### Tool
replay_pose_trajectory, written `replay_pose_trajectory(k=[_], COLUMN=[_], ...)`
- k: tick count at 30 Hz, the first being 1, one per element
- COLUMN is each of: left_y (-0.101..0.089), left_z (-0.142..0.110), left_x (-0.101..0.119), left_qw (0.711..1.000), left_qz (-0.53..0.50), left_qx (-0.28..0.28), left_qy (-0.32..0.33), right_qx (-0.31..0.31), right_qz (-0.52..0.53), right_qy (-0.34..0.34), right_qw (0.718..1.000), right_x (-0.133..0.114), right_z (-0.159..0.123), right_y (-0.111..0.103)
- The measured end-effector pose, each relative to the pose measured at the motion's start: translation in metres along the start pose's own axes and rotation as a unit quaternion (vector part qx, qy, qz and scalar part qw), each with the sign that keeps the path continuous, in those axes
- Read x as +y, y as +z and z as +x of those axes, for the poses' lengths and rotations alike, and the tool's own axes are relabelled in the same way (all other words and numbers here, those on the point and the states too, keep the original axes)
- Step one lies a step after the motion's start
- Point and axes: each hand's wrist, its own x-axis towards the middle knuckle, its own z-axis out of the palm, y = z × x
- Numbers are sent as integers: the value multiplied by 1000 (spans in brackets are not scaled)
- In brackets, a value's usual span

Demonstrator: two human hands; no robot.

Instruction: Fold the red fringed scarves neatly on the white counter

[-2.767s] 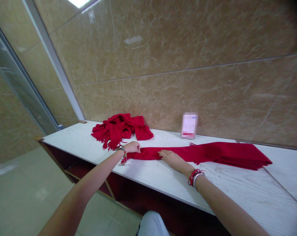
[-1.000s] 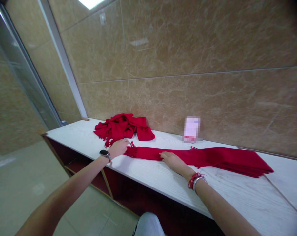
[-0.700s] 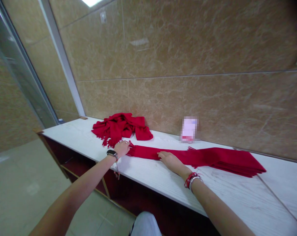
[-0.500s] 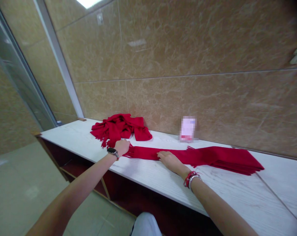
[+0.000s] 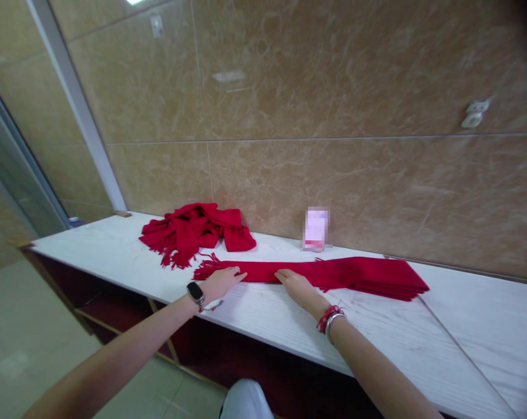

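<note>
A red fringed scarf [image 5: 259, 270] lies as a long flat strip along the white countertop, its tassels at the left end. Its right end meets a thicker red stack of folded scarf layers [image 5: 385, 274]; I cannot tell where one stops and the other starts. My left hand [image 5: 222, 283], with a watch on the wrist, rests on the strip close to the fringe, fingers stretched out. Lying over the strip's middle, my right hand [image 5: 297, 287] has its fingers extended on the cloth. Neither hand grips the fabric. A loose heap of red scarves [image 5: 198, 230] lies behind my left hand.
A pale upright object [image 5: 316, 228], blurred out, leans against the tiled wall [image 5: 355, 186] at the back. The white countertop [image 5: 368, 337] tops a cabinet with dark open shelves [image 5: 228, 349] below its front edge. A socket [image 5: 475, 114] is on the wall.
My left hand has let go of the fringed end and slid right onto the strip, its fingers now straightened. My right hand stays on the strip. The view has shifted slightly right.
</note>
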Motion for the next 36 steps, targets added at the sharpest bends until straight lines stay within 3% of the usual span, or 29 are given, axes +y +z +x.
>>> replay_pose_trajectory(k=[3,6,9,12,16,21,30,34,36], left_y=[-1,-18,-39,-47,-38,-28,-26,-24,-22], left_z=[-2,13,49,100,159,197,213,199,182], left_x=[-2,-3,1,16,42,56,52,57,62], left_qw=[1000,998,991,985,977,961,931,940,949], left_qz=[-9,-38,-86,-159,-203,-259,-346,-333,-312], left_qx=[-6,-46,-105,-68,-57,-89,-95,-69,-19], left_qy=[3,28,20,6,18,48,71,38,32], right_qx=[-6,-30,-59,-66,-34,8,15,2,7], right_qz=[-12,-57,-99,-119,-133,-152,-152,-133,-111], right_qy=[8,43,79,101,108,113,44,37,39], right_qw=[1000,997,990,986,985,982,987,990,993], right_x=[6,13,18,21,22,26,25,29,34], right_z=[-9,-22,-32,-36,-36,-35,-36,-39,-42], right_y=[0,-6,-16,-21,-18,-12,-13,-14,-14])
